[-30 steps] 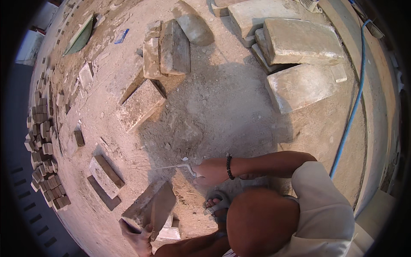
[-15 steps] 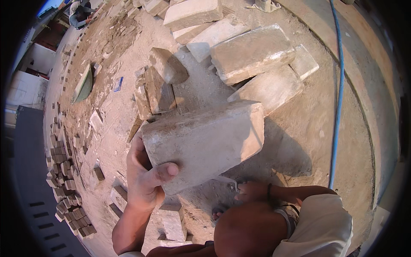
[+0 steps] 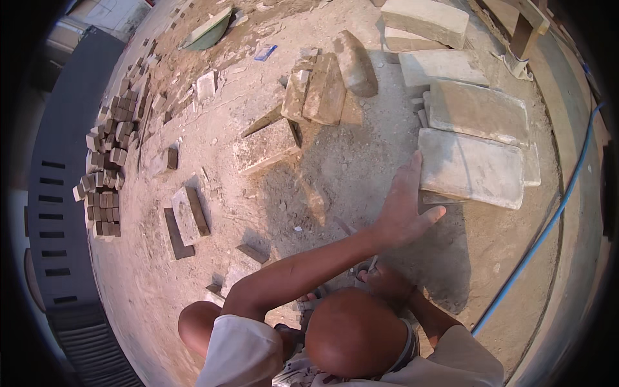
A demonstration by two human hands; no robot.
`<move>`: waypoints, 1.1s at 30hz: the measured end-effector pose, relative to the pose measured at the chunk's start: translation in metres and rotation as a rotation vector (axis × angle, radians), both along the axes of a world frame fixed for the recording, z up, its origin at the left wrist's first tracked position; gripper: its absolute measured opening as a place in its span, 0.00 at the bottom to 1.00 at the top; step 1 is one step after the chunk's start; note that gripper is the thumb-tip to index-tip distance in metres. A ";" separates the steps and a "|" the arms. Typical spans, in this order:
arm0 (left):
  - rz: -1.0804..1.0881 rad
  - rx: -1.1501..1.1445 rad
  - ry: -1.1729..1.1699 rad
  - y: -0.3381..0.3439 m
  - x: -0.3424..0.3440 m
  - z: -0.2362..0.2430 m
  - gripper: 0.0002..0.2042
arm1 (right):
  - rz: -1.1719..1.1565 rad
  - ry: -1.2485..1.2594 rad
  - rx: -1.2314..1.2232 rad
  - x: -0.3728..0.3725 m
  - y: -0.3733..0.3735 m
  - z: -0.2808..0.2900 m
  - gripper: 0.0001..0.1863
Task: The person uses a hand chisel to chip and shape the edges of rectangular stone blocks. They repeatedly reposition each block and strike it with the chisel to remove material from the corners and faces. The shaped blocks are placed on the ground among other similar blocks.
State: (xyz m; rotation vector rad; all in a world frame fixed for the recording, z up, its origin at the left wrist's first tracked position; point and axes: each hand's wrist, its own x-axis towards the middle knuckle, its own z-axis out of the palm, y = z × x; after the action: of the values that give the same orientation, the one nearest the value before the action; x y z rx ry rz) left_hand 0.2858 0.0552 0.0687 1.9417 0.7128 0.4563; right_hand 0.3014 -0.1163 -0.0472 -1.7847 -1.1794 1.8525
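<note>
My left hand (image 3: 407, 209) reaches across to the right, its thumb spread away from straight fingers. Its fingertips are at the left edge of a pale concrete block (image 3: 474, 168); whether they touch it I cannot tell. That block lies flat beside another pale block (image 3: 478, 113), with a further block's edge showing under it. My right hand (image 3: 387, 282) is low near my knee, fingers curled round a thin pale thing (image 3: 372, 263) whose kind is not clear. My left forearm hides part of it.
More blocks (image 3: 425, 22) lie at the back right; a rough block (image 3: 267, 147) and upright blocks (image 3: 324, 89) stand left of centre. A blue hose (image 3: 541, 222) runs down the right. Small bricks (image 3: 106, 171) are heaped at the far left, and a green-sided pan (image 3: 209, 32) lies farther back.
My left hand has let go of the block it held up and swung right, beside the lying blocks. The view has shifted too. My right hand stays low near my knee.
</note>
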 end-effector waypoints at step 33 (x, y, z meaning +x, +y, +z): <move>-0.013 0.411 0.623 0.304 -0.359 -0.131 0.58 | -0.089 -0.442 -0.092 -0.059 0.052 0.030 0.26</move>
State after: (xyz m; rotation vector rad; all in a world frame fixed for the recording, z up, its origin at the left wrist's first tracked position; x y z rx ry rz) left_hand -0.0734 0.3596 -0.0623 2.5105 1.0573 -0.0350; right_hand 0.2423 -0.0639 -0.0176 -2.3404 -1.1433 1.5275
